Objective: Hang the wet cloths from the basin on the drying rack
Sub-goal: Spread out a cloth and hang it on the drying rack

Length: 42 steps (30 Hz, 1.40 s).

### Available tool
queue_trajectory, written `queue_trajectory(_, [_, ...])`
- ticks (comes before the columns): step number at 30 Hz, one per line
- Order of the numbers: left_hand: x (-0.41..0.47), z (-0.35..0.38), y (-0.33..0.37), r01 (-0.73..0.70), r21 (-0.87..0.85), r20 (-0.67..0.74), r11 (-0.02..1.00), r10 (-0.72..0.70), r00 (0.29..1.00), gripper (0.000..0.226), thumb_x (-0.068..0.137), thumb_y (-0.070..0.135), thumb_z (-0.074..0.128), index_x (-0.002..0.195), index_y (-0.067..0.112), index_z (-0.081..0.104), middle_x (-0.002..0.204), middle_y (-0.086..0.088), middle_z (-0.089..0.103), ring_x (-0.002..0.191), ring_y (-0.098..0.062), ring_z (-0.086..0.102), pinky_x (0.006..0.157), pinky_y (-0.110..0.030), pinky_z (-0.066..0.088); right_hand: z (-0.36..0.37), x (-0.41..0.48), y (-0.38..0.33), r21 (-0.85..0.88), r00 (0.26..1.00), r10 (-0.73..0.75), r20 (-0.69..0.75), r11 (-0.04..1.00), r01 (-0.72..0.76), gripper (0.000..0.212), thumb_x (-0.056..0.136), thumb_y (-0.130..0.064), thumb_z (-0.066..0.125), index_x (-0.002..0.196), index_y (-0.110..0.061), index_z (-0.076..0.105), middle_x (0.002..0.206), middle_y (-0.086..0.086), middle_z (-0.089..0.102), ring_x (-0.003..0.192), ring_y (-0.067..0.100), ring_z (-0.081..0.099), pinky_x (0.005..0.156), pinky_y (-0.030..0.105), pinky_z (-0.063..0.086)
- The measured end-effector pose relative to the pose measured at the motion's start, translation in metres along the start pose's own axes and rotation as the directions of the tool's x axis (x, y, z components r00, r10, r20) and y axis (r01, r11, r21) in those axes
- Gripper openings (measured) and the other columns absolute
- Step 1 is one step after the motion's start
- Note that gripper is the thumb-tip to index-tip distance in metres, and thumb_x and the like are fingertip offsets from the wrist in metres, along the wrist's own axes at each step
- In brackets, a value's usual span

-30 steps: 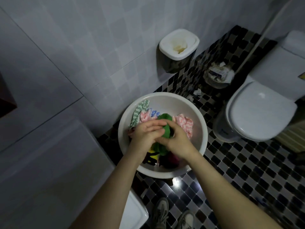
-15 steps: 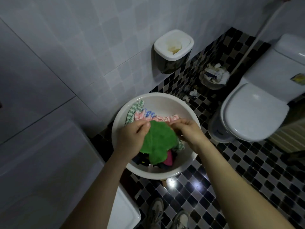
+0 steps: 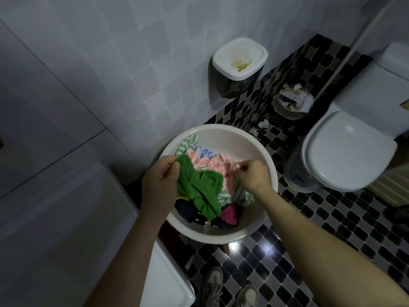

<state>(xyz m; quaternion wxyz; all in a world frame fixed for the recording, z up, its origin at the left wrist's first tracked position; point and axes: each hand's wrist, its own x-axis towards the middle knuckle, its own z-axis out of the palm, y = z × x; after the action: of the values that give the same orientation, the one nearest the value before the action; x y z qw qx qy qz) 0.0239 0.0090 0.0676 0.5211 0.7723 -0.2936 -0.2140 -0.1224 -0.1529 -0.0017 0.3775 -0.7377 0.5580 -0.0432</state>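
Step in hand: pulling cloths out of the basin (image 3: 221,129). Rack not in view.

Left hand (image 3: 160,182) pinches a corner of the green cloth (image 3: 199,191) between thumb and curled fingers. That corner is raised and the rest droops onto the pile in the basin. Right hand (image 3: 254,176), over the basin's right side, has curled fingers and seems to pinch the pink cloth (image 3: 212,161) at its edge.

Judgement: next I lift the green cloth clear, find a second corner to spread it, then turn to look for the rack. Expect drips.

Surroundings: wall (image 3: 110,63) of pale tiles on the left, glossy black-and-white mosaic floor (image 3: 332,229). Wall bin (image 3: 240,60) far, waste basket (image 3: 292,100) beyond it to the right, toilet (image 3: 349,156) right with its lid down.
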Motion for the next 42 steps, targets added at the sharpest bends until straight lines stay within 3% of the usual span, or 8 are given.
queue_trajectory(7, [0.011,0.015,0.061,0.196,-0.194,0.180,0.961,-0.162,0.970,0.028,0.081,0.043,0.053,0.086,0.019,0.067,0.087,-0.014,0.068,0.082,-0.026,0.061,0.086,-0.054,0.050,-0.072,-0.039,-0.054,0.828,0.932,-0.081,0.353,0.491,-0.271,0.017,0.095,-0.003,0.047,0.082,-0.008,0.055,0.059,0.002,0.047,0.043,0.008,0.050,0.056,0.031,0.057])
queue_trajectory(15, [0.003,0.001,0.139,0.055,-0.310,0.416,0.949,0.083,0.905,0.026,0.097,0.005,0.048,0.088,0.018,0.069,0.076,0.004,0.074,0.071,-0.009,0.068,0.068,-0.023,0.054,-0.134,-0.098,-0.091,0.784,0.709,-0.559,0.431,0.621,0.013,0.045,0.084,0.008,0.062,0.127,-0.003,0.057,0.112,0.016,0.069,0.102,0.027,0.067,0.092,0.037,0.054])
queue_trajectory(24, [-0.007,-0.026,0.186,-0.438,-0.127,0.012,0.890,0.443,0.896,0.044,0.094,0.009,0.052,0.074,0.046,0.064,0.068,0.025,0.064,0.067,0.005,0.057,0.066,-0.013,0.044,-0.204,-0.143,-0.077,0.332,0.876,-0.422,0.233,0.881,0.336,0.021,0.079,-0.025,0.075,0.073,-0.006,0.069,0.074,0.015,0.070,0.070,0.035,0.066,0.072,0.046,0.055])
queue_trajectory(28, [-0.013,-0.030,0.196,-0.388,-0.286,-0.057,0.876,0.389,0.919,0.036,0.096,0.003,0.045,0.077,0.029,0.061,0.062,0.023,0.063,0.060,0.006,0.054,0.060,-0.013,0.043,-0.228,-0.165,-0.058,0.149,0.934,-0.347,0.090,0.931,0.332,0.017,0.085,-0.022,0.071,0.072,-0.010,0.068,0.065,0.001,0.069,0.062,0.011,0.065,0.062,0.033,0.051])
queue_trajectory(31, [-0.022,-0.032,0.204,-0.145,-0.418,0.169,0.897,0.233,0.958,0.039,0.095,-0.004,0.042,0.073,0.020,0.063,0.059,0.013,0.065,0.056,-0.001,0.058,0.057,-0.017,0.046,-0.240,-0.191,-0.051,0.307,0.933,-0.356,-0.058,0.883,0.356,0.021,0.089,-0.015,0.067,0.068,-0.016,0.067,0.055,-0.007,0.062,0.053,0.004,0.054,0.058,0.023,0.044])
queue_trajectory(34, [-0.036,-0.030,0.207,-0.050,-0.181,0.597,0.982,0.151,0.788,0.021,0.083,0.022,0.062,0.064,0.022,0.071,0.066,0.005,0.068,0.061,-0.005,0.061,0.064,-0.025,0.045,-0.245,-0.215,-0.056,0.578,0.913,-0.363,-0.188,0.710,0.402,0.010,0.088,-0.006,0.065,0.081,-0.004,0.072,0.057,-0.002,0.063,0.055,0.009,0.054,0.056,0.018,0.046])
queue_trajectory(40, [-0.089,0.000,0.230,-0.152,0.037,0.994,0.988,-0.021,0.110,0.032,0.086,0.027,0.054,0.057,0.026,0.069,0.057,0.014,0.058,0.052,0.003,0.051,0.054,-0.011,0.040,-0.256,-0.262,-0.048,0.697,0.885,-0.329,-0.331,0.546,0.464,0.011,0.089,0.007,0.057,0.090,0.008,0.067,0.073,0.018,0.065,0.068,0.017,0.062,0.069,0.019,0.051])
queue_trajectory(42, [-0.100,0.022,0.234,-0.287,0.020,0.997,0.958,0.004,0.082,0.032,0.089,0.031,0.056,0.059,0.026,0.066,0.056,0.012,0.050,0.053,-0.003,0.045,0.058,-0.017,0.038,-0.261,-0.280,-0.034,0.671,0.887,-0.300,-0.351,0.580,0.462,0.017,0.090,0.006,0.054,0.082,0.001,0.068,0.074,0.014,0.066,0.069,0.015,0.061,0.068,0.018,0.049])
